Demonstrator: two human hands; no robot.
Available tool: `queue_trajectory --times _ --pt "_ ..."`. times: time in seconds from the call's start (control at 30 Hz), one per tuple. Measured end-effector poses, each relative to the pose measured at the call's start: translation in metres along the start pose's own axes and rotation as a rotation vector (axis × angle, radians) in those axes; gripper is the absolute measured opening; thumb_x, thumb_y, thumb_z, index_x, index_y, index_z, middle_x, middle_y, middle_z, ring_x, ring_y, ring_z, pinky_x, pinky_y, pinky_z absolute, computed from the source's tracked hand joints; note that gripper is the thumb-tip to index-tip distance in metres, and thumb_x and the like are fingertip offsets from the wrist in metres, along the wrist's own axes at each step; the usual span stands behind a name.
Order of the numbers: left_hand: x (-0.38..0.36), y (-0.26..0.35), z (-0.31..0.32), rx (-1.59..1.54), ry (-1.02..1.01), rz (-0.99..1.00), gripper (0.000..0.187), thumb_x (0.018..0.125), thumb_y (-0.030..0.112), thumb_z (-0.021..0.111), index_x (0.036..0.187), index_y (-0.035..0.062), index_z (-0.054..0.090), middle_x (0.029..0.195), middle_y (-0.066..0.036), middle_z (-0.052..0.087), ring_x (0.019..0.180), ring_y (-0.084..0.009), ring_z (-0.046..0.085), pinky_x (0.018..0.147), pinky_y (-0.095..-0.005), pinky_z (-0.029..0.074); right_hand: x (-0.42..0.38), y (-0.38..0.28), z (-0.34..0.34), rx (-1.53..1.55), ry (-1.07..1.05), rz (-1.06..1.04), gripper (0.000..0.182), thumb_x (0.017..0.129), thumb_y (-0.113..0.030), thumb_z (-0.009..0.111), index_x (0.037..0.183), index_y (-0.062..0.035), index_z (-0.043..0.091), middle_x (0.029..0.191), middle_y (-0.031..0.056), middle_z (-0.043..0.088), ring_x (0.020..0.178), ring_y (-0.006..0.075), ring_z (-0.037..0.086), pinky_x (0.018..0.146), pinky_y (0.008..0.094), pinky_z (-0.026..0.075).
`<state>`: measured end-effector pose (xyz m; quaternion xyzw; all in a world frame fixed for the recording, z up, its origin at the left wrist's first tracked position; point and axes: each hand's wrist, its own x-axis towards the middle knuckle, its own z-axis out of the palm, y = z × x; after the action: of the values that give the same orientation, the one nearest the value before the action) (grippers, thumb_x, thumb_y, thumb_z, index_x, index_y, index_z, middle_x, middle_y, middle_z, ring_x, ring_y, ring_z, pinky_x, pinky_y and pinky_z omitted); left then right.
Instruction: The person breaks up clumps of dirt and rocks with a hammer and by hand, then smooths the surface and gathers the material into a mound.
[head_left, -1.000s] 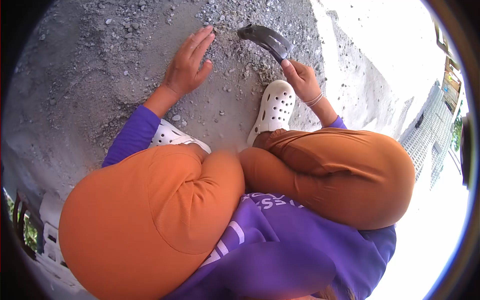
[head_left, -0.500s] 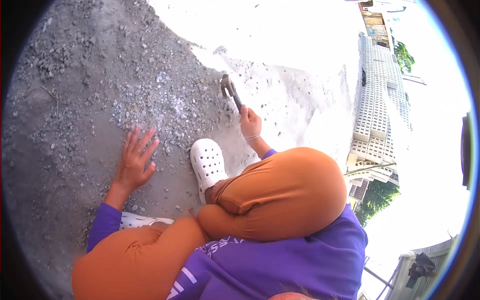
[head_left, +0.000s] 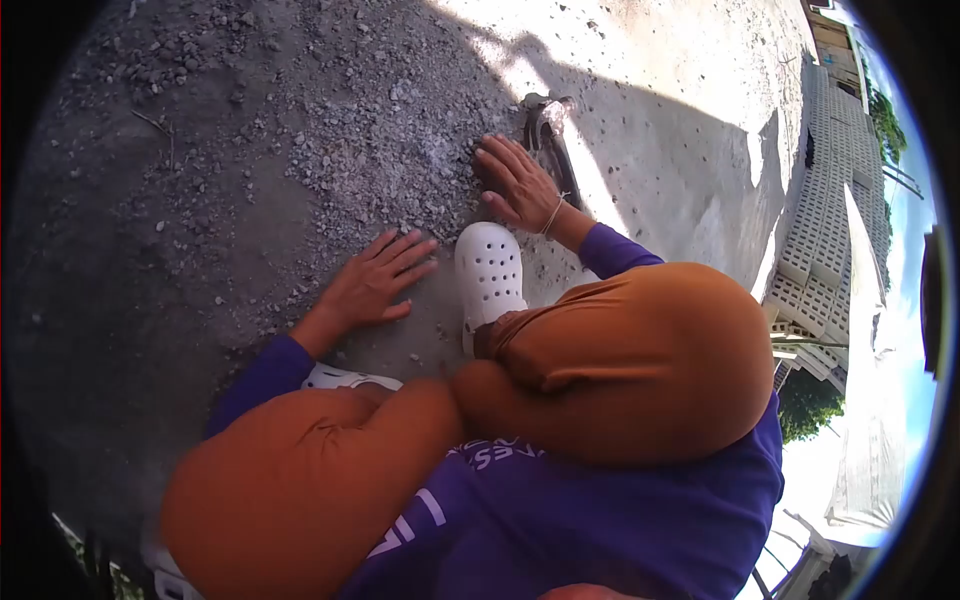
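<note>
Hands flat on the gravel, hammer lying free

Gravel (head_left: 340,150) fills the far left of the scene, a pale scatter of small stones on grey dirt, and both hands are down on it. Left hand (head_left: 372,280) lies palm down, fingers spread and pointing far-right, its grip open and holding nothing, just left of the white clog (head_left: 490,275). Right hand (head_left: 520,183) sits farther out, fingers splayed flat on the stones, grip open too, a thin band on the wrist. Just beyond it, to the right, the hammer (head_left: 548,135) lies on the ground with its dark head at the far end, at the edge of the sunlit patch; the handle runs back beside the right hand, and whether hand and handle touch, I cannot tell. Near the camera, two knees in orange trousers (head_left: 640,360) fold up over a purple shirt (head_left: 600,520). A second white clog (head_left: 345,378) peeks out under the left knee. Stacked pale blocks (head_left: 820,250) stand at the right.
</note>
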<state>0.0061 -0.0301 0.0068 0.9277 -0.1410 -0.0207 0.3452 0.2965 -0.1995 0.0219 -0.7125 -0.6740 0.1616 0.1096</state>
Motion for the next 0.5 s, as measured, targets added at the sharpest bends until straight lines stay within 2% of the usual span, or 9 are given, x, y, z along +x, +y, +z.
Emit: queue_trajectory --times 0.07,0.13,0.17,0.23,0.3,0.37,0.43,0.47,0.5 --pt "-0.003 -0.007 -0.002 -0.005 -0.015 -0.089 0.071 0.078 0.033 0.068 0.142 0.012 0.045 0.155 -0.006 0.033 0.144 -0.0261 0.027 0.117 -0.048 0.022 0.026 -0.008 0.01 0.027 0.01 0.031 0.062 0.098 -0.037 0.044 0.147 -0.0017 0.032 0.154 0.0216 0.028 0.144 0.0391 0.024 0.118 0.0475 0.017" --pt "-0.003 -0.012 -0.011 0.062 0.157 -0.157 0.068 0.077 0.03 0.068 0.138 0.0079 0.049 0.151 -0.011 0.038 0.141 -0.0317 0.032 0.116 -0.0463 0.025 0.053 -0.008 0.023 -0.025 0.069 0.064 0.062 0.099 -0.038 0.04 0.149 -0.0027 0.03 0.156 0.0207 0.026 0.146 0.0371 0.02 0.119 0.0462 0.014" --pt "-0.005 -0.016 -0.016 0.061 0.15 -0.167 0.068 0.077 0.03 0.068 0.138 0.0079 0.049 0.151 -0.011 0.038 0.141 -0.0317 0.032 0.116 -0.0463 0.025 0.069 -0.011 0.026 -0.029 0.102 0.07 0.061 0.1 -0.038 0.039 0.149 -0.003 0.029 0.156 0.0204 0.025 0.147 0.0365 0.019 0.119 0.0458 0.013" --pt "-0.006 -0.022 -0.028 0.055 0.26 -0.244 0.063 0.078 0.029 0.066 0.136 0.0074 0.051 0.148 -0.011 0.041 0.139 -0.0323 0.035 0.115 -0.0468 0.027 0.1 -0.017 0.032 -0.001 0.159 0.089 0.061 0.1 -0.037 0.038 0.149 -0.0028 0.028 0.156 0.0203 0.024 0.147 0.0363 0.019 0.12 0.0457 0.012" --pt "-0.012 -0.028 -0.038 0.057 0.338 -0.203 0.06 0.078 0.027 0.065 0.134 0.0071 0.052 0.146 -0.011 0.043 0.137 -0.033 0.037 0.113 -0.047 0.029 0.116 -0.033 0.037 0.022 0.213 0.115 0.06 0.101 -0.037 0.037 0.149 -0.0026 0.028 0.156 0.0202 0.024 0.147 0.0361 0.019 0.12 0.0455 0.012" --pt "-0.017 -0.038 -0.05 0.064 0.42 -0.163 0.058 0.079 0.026 0.063 0.133 0.0069 0.054 0.145 -0.012 0.045 0.136 -0.0338 0.039 0.112 -0.0473 0.031 0.12 -0.057 0.039 0.143 0.161 -0.024 0.06 0.101 -0.039 0.036 0.149 -0.0039 0.029 0.156 0.0195 0.026 0.146 0.0365 0.02 0.119 0.046 0.015" --pt "-0.021 -0.051 -0.062 0.063 0.593 -0.333 0.051 0.085 0.027 0.056 0.131 0.006 0.055 0.142 -0.012 0.048 0.133 -0.0356 0.042 0.11 -0.0475 0.034 0.126 -0.065 0.033 0.207 0.078 -0.09 0.061 0.102 -0.041 0.035 0.149 -0.004 0.029 0.156 0.0203 0.026 0.146 0.0364 0.02 0.119 0.0453 0.015" --pt "-0.024 -0.06 -0.066 0.06 0.597 -0.34 0.051 0.085 0.027 0.056 0.131 0.006 0.055 0.142 -0.012 0.048 0.133 -0.0356 0.042 0.11 -0.0475 0.034 0.134 -0.063 0.022 0.275 0.138 -0.075 0.06 0.102 -0.041 0.034 0.149 -0.0032 0.029 0.155 0.0212 0.026 0.145 0.0369 0.021 0.119 0.0444 0.016" --pt "-0.029 -0.069 -0.07 0.122 0.65 -0.363 0.048 0.09 0.029 0.049 0.132 0.0048 0.055 0.142 -0.014 0.048 0.134 -0.0355 0.041 0.11 -0.0467 0.033 0.141 -0.058 0.015 0.345 0.196 -0.056 0.06 0.103 -0.04 0.034 0.149 -0.0024 0.029 0.155 0.0221 0.026 0.145 0.0375 0.023 0.119 0.0434 0.016"
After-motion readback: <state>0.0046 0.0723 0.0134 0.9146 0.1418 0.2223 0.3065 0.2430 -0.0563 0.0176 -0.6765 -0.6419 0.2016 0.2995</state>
